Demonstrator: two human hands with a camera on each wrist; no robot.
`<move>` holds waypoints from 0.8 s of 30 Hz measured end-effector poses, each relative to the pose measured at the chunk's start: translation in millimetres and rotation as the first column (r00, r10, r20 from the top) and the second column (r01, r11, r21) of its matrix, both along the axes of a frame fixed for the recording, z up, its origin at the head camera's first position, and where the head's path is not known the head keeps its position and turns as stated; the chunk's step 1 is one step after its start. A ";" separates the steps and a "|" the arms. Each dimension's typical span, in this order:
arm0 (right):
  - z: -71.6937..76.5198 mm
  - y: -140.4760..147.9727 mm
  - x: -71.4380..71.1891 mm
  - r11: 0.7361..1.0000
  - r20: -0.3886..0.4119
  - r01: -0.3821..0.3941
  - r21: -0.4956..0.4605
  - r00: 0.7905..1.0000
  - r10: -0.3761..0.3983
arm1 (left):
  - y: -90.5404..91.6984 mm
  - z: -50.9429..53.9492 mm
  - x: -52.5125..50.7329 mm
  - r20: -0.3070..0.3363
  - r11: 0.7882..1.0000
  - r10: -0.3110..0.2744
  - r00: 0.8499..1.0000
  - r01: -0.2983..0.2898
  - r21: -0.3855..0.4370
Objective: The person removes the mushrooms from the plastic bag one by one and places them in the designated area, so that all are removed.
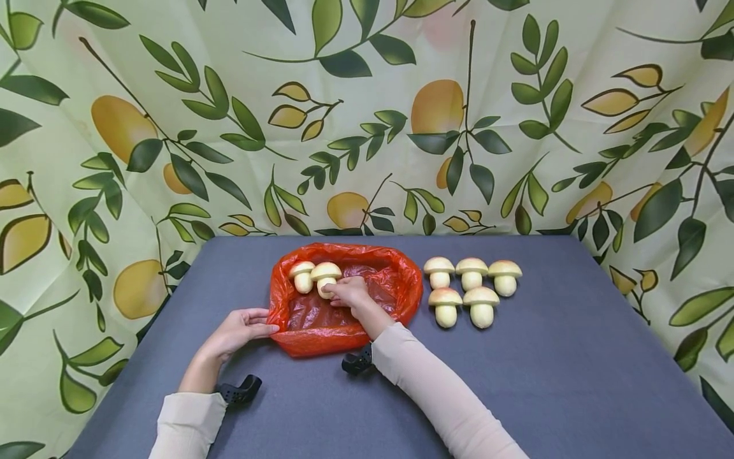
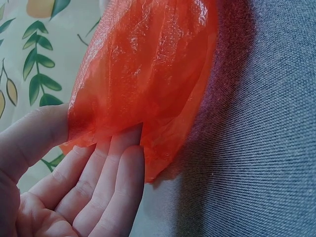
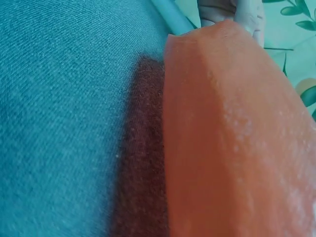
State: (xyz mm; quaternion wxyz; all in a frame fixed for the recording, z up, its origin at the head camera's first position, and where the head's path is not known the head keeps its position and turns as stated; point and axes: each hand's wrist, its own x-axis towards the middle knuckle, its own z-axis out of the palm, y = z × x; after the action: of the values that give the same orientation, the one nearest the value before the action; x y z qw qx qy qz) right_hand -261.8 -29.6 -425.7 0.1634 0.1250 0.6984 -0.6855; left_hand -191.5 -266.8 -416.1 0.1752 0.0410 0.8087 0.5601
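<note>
An open red plastic bag (image 1: 350, 341) lies on the table with its rim turned outward. My left hand (image 1: 237, 330) pinches the bag's left edge; in the left wrist view the thumb and fingers stand on either side of the thin red plastic (image 2: 143, 69). Inside the bag, at its left, is a mushroom with a pale cap and thick stem (image 1: 301, 278). Beside it my right hand (image 1: 351, 294) holds a second mushroom (image 1: 325, 274) by the stem. The right wrist view shows mostly the bag's outer wall (image 3: 207, 138), which hides the right hand's fingers.
To the right of the bag several more mushrooms (image 1: 482, 306) stand in two rows on the grey-blue table (image 1: 573, 357). A leaf-and-fruit patterned cloth (image 1: 367, 127) rises behind the table and along both sides.
</note>
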 end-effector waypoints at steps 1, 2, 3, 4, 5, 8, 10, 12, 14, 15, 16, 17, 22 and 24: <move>1.0 0.7 0.2 1.000 -0.004 0.002 0.000 1.000 -0.002 | 0.1 -0.1 -0.1 -0.001 1.000 0.000 1.000 0.000 -0.003; 2.0 1.6 0.4 1.000 -0.007 0.002 -0.002 1.000 -0.002 | 0.2 -0.1 -0.1 -0.001 1.000 -0.001 1.000 0.001 -0.005; 2.9 2.5 0.5 1.000 -0.009 0.003 -0.004 1.000 -0.003 | 0.1 -0.2 -0.2 -0.001 1.000 0.000 1.000 0.000 -0.009; 3.8 3.2 0.7 1.000 -0.009 0.001 -0.006 1.000 -0.001 | 0.0 -0.3 -0.3 -0.003 1.000 0.001 1.000 -0.001 -0.014; 4.8 3.9 0.9 1.000 -0.011 -0.003 -0.007 1.000 0.003 | -0.2 -0.3 -0.3 -0.003 1.000 0.001 1.000 -0.001 -0.018; 7.2 5.4 1.8 1.000 -0.018 -0.012 -0.017 1.000 0.012 | -0.7 -0.1 -0.1 -0.004 1.000 0.002 1.000 -0.002 -0.022; 9.3 6.2 3.3 1.000 -0.023 -0.022 -0.020 1.000 0.021 | -1.0 0.3 0.2 -0.005 1.000 -0.001 1.000 0.001 -0.024; 11.6 7.3 4.8 0.999 -0.026 -0.028 -0.033 0.999 0.027 | -1.2 0.6 0.5 -0.001 1.000 -0.005 1.000 0.005 -0.019; 13.9 8.9 6.7 0.998 -0.025 -0.037 -0.045 0.999 0.036 | -1.3 0.7 0.6 0.002 1.000 -0.009 1.000 0.009 -0.015; 15.1 10.1 7.5 0.998 -0.021 -0.042 -0.049 0.999 0.041 | -1.2 0.8 0.5 0.004 1.000 -0.012 1.000 0.012 -0.011; 16.0 11.4 8.4 0.997 -0.017 -0.048 -0.052 0.999 0.047 | -1.1 0.9 0.5 0.006 1.000 -0.013 1.000 0.013 -0.006; 17.1 12.9 9.2 0.997 -0.012 -0.053 -0.057 0.999 0.053 | -0.9 0.9 0.4 0.007 1.000 -0.014 1.000 0.014 -0.005; 19.8 21.7 13.2 0.996 0.000 -0.069 -0.060 0.998 0.069 | -0.4 2.3 0.6 0.008 1.000 -0.011 1.000 0.011 -0.010; 20.4 25.0 14.5 0.996 -0.003 -0.070 -0.060 0.998 0.070 | -0.6 2.6 0.9 0.012 1.000 -0.010 1.000 0.010 -0.011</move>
State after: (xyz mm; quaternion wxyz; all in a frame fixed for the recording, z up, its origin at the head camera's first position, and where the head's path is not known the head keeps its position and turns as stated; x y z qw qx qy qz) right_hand -247.3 -4.6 -405.2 0.1909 0.0952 0.6816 -0.6999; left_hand -190.6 -267.3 -413.5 0.1828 0.0407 0.8105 0.5549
